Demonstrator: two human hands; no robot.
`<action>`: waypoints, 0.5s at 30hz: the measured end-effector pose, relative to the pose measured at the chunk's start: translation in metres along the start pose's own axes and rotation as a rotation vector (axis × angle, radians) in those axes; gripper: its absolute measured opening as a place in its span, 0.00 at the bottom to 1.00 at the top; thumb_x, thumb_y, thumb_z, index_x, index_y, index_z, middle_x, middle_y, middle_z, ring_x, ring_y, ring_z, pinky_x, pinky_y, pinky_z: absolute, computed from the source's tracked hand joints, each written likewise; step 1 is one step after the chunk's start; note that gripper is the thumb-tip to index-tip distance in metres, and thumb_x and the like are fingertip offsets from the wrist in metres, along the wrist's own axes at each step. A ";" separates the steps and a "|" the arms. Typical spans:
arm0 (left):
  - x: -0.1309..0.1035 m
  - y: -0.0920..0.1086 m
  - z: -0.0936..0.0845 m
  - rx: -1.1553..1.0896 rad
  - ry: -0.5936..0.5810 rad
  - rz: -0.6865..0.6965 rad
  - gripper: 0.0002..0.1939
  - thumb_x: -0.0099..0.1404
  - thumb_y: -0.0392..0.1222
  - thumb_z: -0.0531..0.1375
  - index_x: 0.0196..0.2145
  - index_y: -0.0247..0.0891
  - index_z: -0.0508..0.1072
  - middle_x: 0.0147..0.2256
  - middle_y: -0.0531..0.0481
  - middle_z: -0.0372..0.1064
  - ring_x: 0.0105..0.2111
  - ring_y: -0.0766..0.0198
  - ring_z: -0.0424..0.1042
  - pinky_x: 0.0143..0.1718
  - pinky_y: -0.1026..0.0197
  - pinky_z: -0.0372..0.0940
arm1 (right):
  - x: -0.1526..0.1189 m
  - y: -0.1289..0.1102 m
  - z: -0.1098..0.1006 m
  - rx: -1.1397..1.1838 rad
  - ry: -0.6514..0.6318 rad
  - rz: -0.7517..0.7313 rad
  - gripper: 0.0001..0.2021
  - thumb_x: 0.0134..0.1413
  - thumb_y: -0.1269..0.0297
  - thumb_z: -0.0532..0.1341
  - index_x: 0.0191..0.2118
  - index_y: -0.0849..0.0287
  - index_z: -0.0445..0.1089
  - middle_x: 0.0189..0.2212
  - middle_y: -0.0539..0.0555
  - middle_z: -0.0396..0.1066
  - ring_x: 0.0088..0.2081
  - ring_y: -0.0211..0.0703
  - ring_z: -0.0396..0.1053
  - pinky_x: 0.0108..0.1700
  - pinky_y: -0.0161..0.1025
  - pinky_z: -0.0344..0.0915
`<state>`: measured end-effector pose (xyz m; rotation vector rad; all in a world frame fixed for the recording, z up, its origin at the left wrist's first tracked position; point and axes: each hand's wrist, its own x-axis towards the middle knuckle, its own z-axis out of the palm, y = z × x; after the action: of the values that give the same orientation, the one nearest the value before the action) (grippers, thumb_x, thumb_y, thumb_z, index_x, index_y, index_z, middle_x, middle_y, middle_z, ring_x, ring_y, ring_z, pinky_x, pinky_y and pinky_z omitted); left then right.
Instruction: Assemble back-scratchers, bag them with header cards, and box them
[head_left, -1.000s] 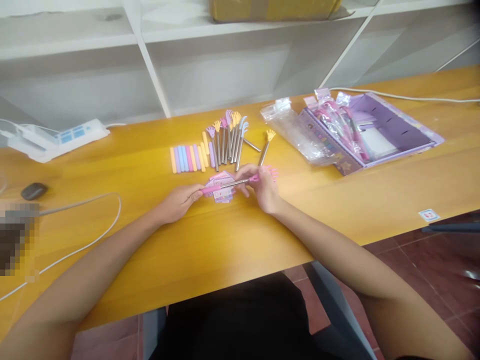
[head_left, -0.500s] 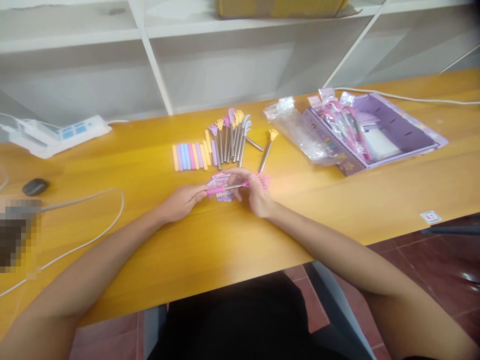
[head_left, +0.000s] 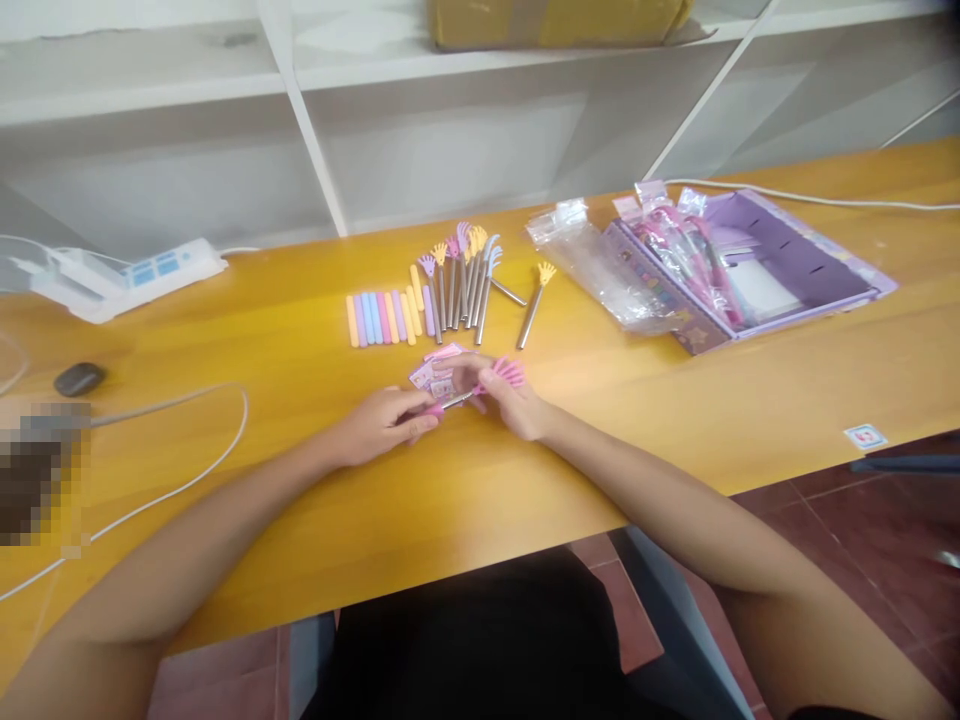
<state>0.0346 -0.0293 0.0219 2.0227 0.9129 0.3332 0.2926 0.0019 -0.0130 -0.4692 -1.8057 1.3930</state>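
My left hand is closed around the pink grip of a small back scratcher. The scratcher's pink hand-shaped head is pinched in my right hand, and a short metal rod shows between the two hands. Under and behind my fingers lie printed cards. Beyond them is a row of pastel grips beside a bunch of metal rods with coloured hand-shaped heads. One rod with a yellow head lies apart to the right.
A purple box with bagged pink scratchers stands at the right, clear plastic bags beside it. A power strip, a black mouse and a white cable are at the left. A small sticker lies near the right edge.
The pink scratcher has tilted, its grip end now lower and more covered by my left hand. My left hand has turned over it, and the head has shifted slightly left.
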 end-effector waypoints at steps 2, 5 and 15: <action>0.000 0.000 0.004 0.010 0.015 0.024 0.21 0.81 0.58 0.54 0.37 0.40 0.70 0.29 0.54 0.75 0.31 0.63 0.70 0.42 0.59 0.61 | -0.002 -0.001 0.001 -0.011 -0.067 -0.022 0.31 0.78 0.38 0.48 0.66 0.57 0.72 0.32 0.49 0.64 0.25 0.35 0.57 0.31 0.36 0.58; -0.001 0.002 0.010 -0.032 0.006 0.022 0.18 0.82 0.56 0.53 0.44 0.40 0.74 0.31 0.54 0.77 0.33 0.62 0.72 0.43 0.58 0.62 | -0.003 0.002 0.002 -0.035 -0.111 -0.038 0.34 0.78 0.36 0.48 0.69 0.57 0.68 0.33 0.50 0.64 0.28 0.37 0.58 0.33 0.36 0.60; -0.001 0.004 0.010 -0.081 -0.047 -0.018 0.19 0.84 0.55 0.48 0.45 0.41 0.71 0.26 0.56 0.72 0.29 0.63 0.71 0.42 0.59 0.63 | 0.003 -0.001 0.009 -0.050 0.079 -0.074 0.32 0.79 0.39 0.46 0.53 0.57 0.80 0.42 0.59 0.73 0.34 0.41 0.69 0.31 0.37 0.65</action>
<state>0.0409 -0.0371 0.0195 1.9392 0.8745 0.3060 0.2841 -0.0019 -0.0121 -0.4723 -1.7799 1.2643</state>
